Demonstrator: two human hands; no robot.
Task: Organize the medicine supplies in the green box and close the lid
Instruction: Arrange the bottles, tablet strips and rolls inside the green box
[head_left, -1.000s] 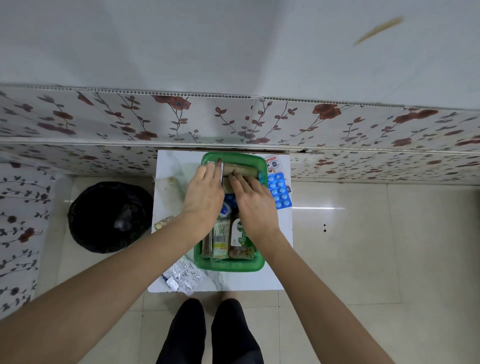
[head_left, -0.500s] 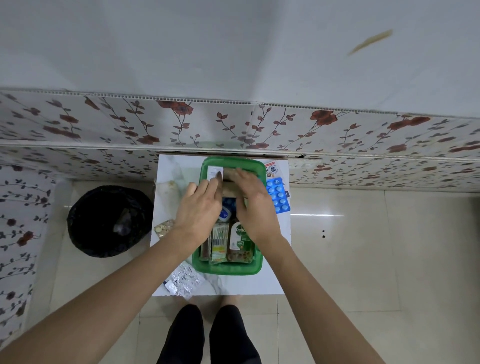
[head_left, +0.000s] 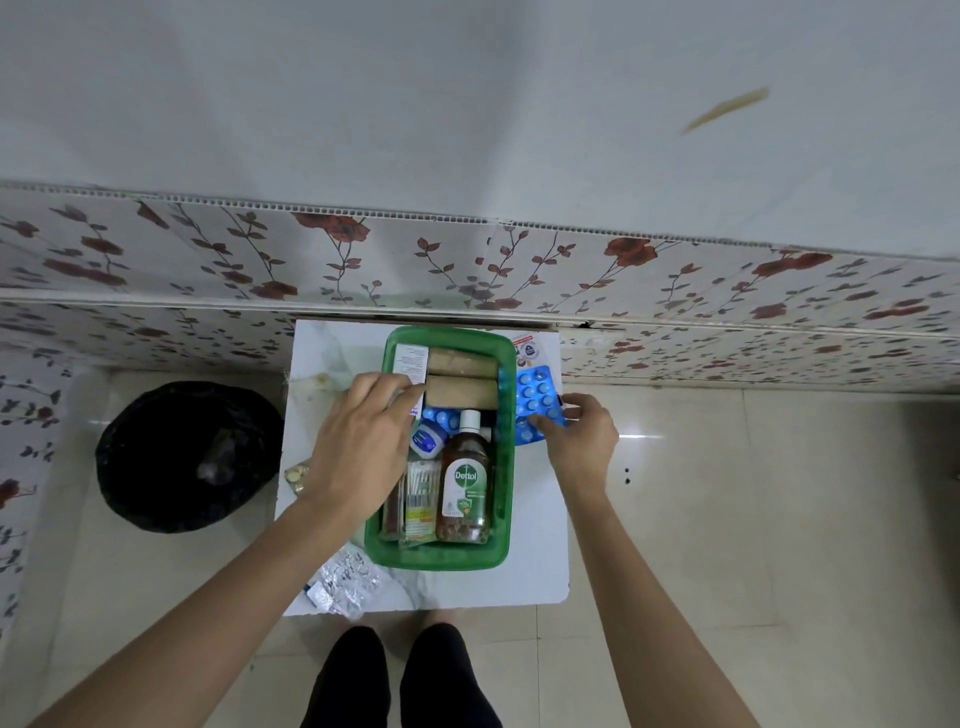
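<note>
While a black bin (head_left: 182, 457) sits on the floor well off the tabletop's left edge, the white tabletop (head_left: 540, 545) itself carries the supplies, pushed up against the flowered wall panel. At its left edge lies a small strip of pale tablets (head_left: 296, 475), and near the front left corner a crumpled silver blister pack (head_left: 345, 579) rests partly over the edge. The left hand (head_left: 358, 447) reaches over the left rim of the green box (head_left: 436, 558), fingers curled down and pinching the lower end of a white carton (head_left: 410, 364) that stands along the box's left wall. The box sits in the middle of the tabletop with no lid on it. Inside, toward the back edge, two tan bandage rolls (head_left: 462, 376) lie side by side; in front of them are a blue blister sheet (head_left: 439, 418), a small blue-lidded jar (head_left: 428, 439), a packet of cotton buds (head_left: 421, 499) and a brown Dettol bottle (head_left: 465, 488) lying flat with its white cap pointing toward the back. Just outside the right rim, a second blue blister pack (head_left: 537, 402) lies tilted against the box, and the right hand (head_left: 579, 436) closes its fingertips on the near end of it. A round-printed packet (head_left: 527, 348) lies near the back right corner.
</note>
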